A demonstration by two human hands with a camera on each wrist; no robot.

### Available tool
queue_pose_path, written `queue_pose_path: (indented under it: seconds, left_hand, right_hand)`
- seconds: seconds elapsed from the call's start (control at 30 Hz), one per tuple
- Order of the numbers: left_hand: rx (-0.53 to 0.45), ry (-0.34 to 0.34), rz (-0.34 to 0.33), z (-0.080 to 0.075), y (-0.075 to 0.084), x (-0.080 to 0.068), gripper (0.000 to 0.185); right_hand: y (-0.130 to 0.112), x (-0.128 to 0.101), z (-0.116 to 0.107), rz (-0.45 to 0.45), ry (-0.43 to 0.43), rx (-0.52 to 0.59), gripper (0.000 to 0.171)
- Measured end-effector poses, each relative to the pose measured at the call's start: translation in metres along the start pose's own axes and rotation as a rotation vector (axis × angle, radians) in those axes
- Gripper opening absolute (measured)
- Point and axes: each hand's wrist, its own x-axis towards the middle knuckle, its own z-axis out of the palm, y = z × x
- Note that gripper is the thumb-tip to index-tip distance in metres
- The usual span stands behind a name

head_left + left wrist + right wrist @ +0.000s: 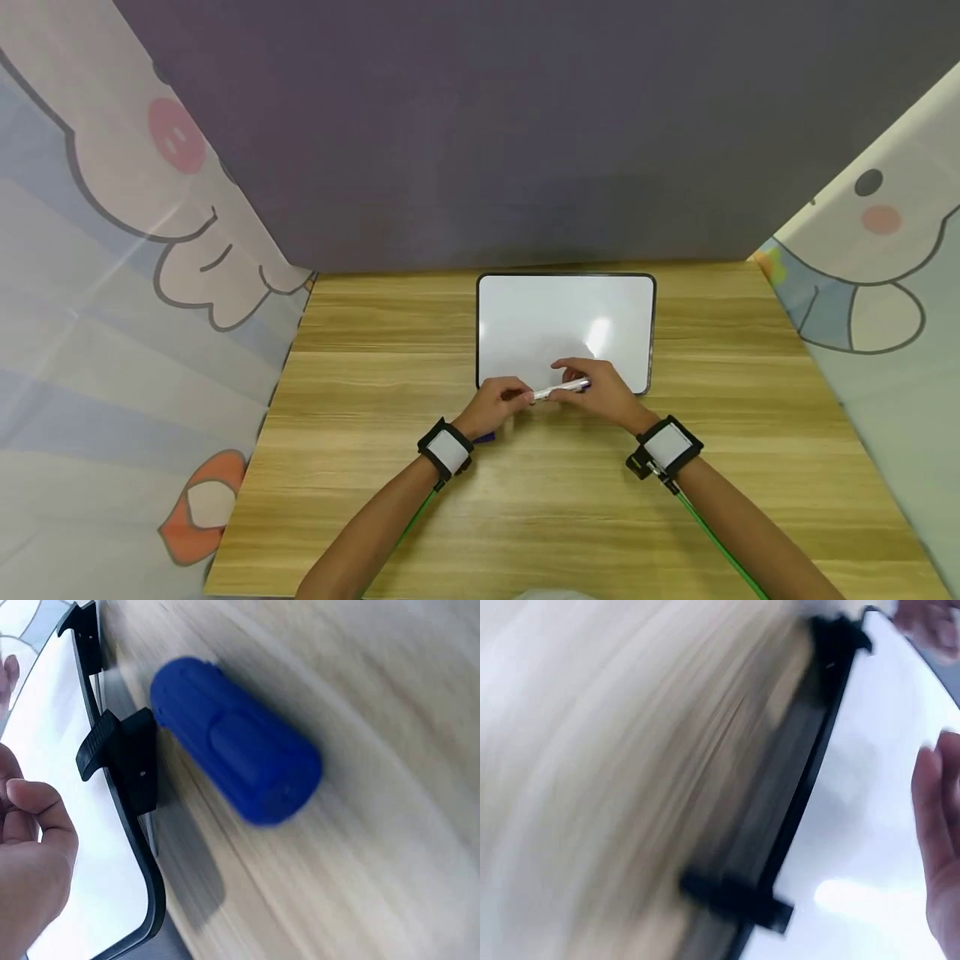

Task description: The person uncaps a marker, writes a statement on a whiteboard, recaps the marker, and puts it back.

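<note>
Wooden tabletop (360, 367): a pen (561, 389) at the whiteboard's (540, 325) near edge is pinched by left hand (497, 406) and right hand (600, 393); the blue cap (236, 750) beside the whiteboard could roll away if nudged.

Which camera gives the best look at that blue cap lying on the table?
The left wrist view: the blue cap fills the frame, lying on the wooden table beside the whiteboard's black frame. The head view shows only a sliver of it under the left hand. The right wrist view misses it.
</note>
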Motion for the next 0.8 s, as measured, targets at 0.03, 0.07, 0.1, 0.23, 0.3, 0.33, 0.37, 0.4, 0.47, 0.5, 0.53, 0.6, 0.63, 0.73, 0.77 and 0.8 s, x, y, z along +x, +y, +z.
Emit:
queue_pose_path:
  seconds: [0.03, 0.07, 0.1, 0.23, 0.3, 0.33, 0.37, 0.4, 0.47, 0.5, 0.53, 0.6, 0.63, 0.73, 0.77, 0.8]
  left_hand:
    - [-0.025, -0.002, -0.002, 0.000, 0.000, 0.000, 0.024]
    - [-0.049, -0.005, -0.001, 0.000, 0.000, 0.000, 0.024]
    - [-0.074, -0.008, 0.001, -0.001, 0.001, 0.000, 0.024]
    - [-0.167, -0.019, 0.017, -0.005, 0.011, -0.004, 0.024]
    - [-0.182, -0.020, 0.031, -0.008, 0.018, -0.005, 0.023]
    - [-0.184, -0.018, 0.039, -0.010, 0.022, -0.007, 0.023]
    - [-0.176, -0.016, 0.045, -0.011, 0.026, -0.008, 0.023]
    - [-0.170, -0.014, 0.047, -0.011, 0.028, -0.008, 0.023]
    - [-0.148, -0.010, 0.056, -0.011, 0.031, -0.009, 0.022]
    - [-0.137, -0.010, 0.060, -0.011, 0.032, -0.010, 0.022]
    - [-0.122, -0.009, 0.068, -0.010, 0.034, -0.011, 0.021]
    - [-0.093, -0.008, 0.079, -0.009, 0.035, -0.011, 0.020]
    - [-0.075, -0.007, 0.085, -0.009, 0.036, -0.011, 0.021]
    - [-0.019, 0.004, 0.107, -0.008, 0.039, -0.010, 0.021]
    - [-0.004, 0.012, 0.114, -0.008, 0.039, -0.010, 0.021]
    - [0.007, 0.021, 0.122, -0.007, 0.040, -0.010, 0.020]
  right_hand:
    - [0.000, 0.000, -0.001, 0.043, -0.006, 0.095, 0.047]
    - [0.000, 0.001, -0.001, 0.074, -0.010, 0.197, 0.044]
    - [0.000, 0.001, -0.001, 0.100, -0.011, 0.294, 0.043]
    - [-0.001, 0.003, 0.000, 0.114, -0.007, 0.687, 0.043]
    - [-0.001, 0.004, 0.002, 0.089, 0.000, 0.836, 0.041]
    - [-0.002, 0.005, 0.003, 0.069, 0.002, 0.889, 0.039]
    - [-0.003, 0.005, 0.005, 0.051, 0.003, 0.927, 0.036]
    - [-0.005, 0.006, 0.006, 0.038, 0.003, 0.944, 0.033]
    - [-0.007, 0.007, 0.010, 0.019, -0.006, 0.920, 0.023]
    - [-0.009, 0.007, 0.012, 0.012, -0.014, 0.894, 0.019]
    - [-0.010, 0.008, 0.013, 0.008, -0.024, 0.863, 0.015]
    - [-0.012, 0.009, 0.017, 0.006, -0.045, 0.803, 0.012]
    - [-0.012, 0.009, 0.019, 0.001, -0.056, 0.783, 0.011]
    - [-0.014, 0.011, 0.023, 0.008, -0.086, 0.753, 0.011]
    - [-0.015, 0.011, 0.025, 0.017, -0.099, 0.745, 0.011]
    - [-0.015, 0.011, 0.025, 0.026, -0.108, 0.739, 0.011]
